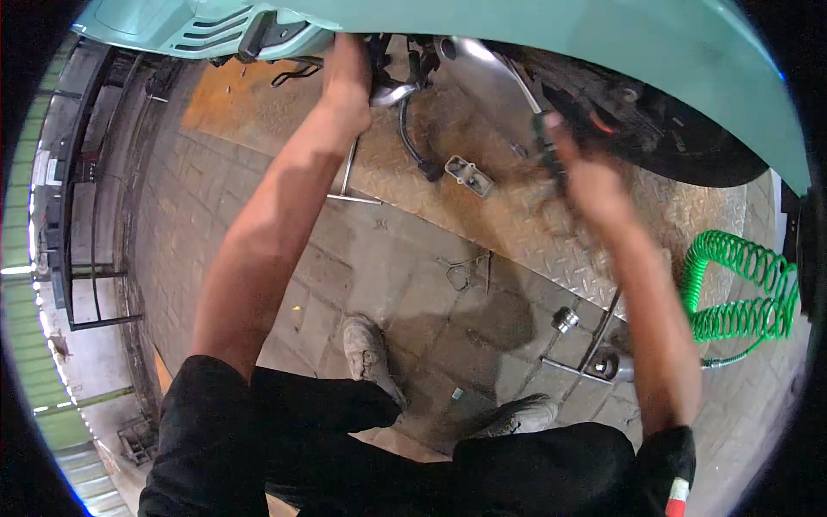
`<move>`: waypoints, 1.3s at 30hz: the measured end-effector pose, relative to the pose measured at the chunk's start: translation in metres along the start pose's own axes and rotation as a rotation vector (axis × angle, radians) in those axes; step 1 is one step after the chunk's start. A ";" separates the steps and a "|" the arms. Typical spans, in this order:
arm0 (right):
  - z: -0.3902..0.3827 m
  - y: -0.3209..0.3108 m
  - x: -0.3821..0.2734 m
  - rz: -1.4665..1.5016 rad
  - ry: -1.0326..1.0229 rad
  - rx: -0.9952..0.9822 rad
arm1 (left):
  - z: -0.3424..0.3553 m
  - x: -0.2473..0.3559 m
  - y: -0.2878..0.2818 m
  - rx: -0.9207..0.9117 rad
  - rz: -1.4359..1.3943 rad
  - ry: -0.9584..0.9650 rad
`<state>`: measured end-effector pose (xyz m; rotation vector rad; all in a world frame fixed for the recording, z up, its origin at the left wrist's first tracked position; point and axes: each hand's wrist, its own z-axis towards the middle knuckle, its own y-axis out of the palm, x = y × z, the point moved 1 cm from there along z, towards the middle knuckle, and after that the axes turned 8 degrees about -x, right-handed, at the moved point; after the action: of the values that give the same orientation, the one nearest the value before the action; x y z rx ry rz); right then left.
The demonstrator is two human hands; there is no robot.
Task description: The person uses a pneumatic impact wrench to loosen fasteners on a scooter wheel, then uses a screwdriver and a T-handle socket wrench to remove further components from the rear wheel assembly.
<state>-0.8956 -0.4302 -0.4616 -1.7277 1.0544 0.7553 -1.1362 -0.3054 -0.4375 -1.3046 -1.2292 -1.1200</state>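
Above me hangs the pale green body panel (551, 30) of a scooter, with its dark underside (663, 129) to the right. My left hand (346, 73) reaches up behind the panel, next to a silver metal part (394, 95); its fingers are hidden. My right hand (594, 185), smeared by motion, is closed round the dark handle of a screwdriver (530, 95). Its bright shaft points up and left to the scooter's underside; the tip is not clear. Between my hands, a black hose (407, 133) dangles near a small grey box-shaped part (469, 176) on the metal plate.
A rusty treadplate (551, 233) lies under the scooter. On the paving are a T-handle wrench (353, 198), a round metal piece (565, 320) and a tool with a round end (610, 365). A coiled green air hose (736, 284) is at right. My shoes (369, 349) stand below.
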 end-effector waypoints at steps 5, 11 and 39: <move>-0.024 0.031 -0.016 0.671 0.172 -0.056 | -0.019 0.007 0.011 -0.135 -0.170 0.115; -0.023 -0.011 0.006 0.182 0.090 -0.027 | -0.007 0.007 0.003 0.000 0.093 -0.124; 0.010 -0.044 0.112 -0.002 0.017 -0.033 | -0.005 0.005 0.006 -0.018 0.107 -0.085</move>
<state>-0.8069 -0.4485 -0.5417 -1.7661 1.0568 0.7620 -1.1299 -0.3105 -0.4322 -1.4268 -1.1986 -1.0104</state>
